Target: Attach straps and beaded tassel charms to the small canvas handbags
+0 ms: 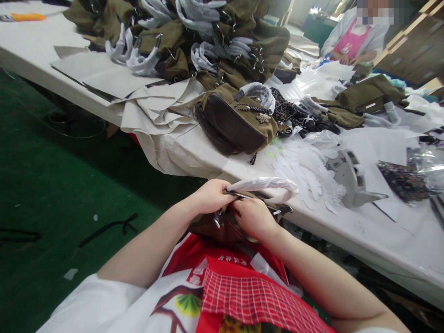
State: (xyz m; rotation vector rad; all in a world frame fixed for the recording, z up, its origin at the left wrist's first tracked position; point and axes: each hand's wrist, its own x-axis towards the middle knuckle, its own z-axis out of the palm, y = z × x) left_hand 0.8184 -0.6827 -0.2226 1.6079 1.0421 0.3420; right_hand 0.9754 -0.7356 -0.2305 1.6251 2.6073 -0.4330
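Observation:
My left hand (211, 196) and my right hand (253, 215) are both closed on an olive and brown handbag (215, 226) that rests on my lap at the table's edge. The bag's handle (267, 184) is wrapped in white foam and arcs just above my hands. My left fingers pinch the top edge of the bag near a metal zipper pull (218, 219). My right fingers press on the bag's opening beside it. Most of the bag's body is hidden under my hands and forearms.
Another olive bag with a brown leather front (236, 122) lies on the white table (381, 231). A heap of similar bags with wrapped handles (194, 41) fills the back. White paper scraps (305, 178), grey paper sheets (152, 111) and a person in pink (350, 41) are nearby. Green floor (52, 185) lies left.

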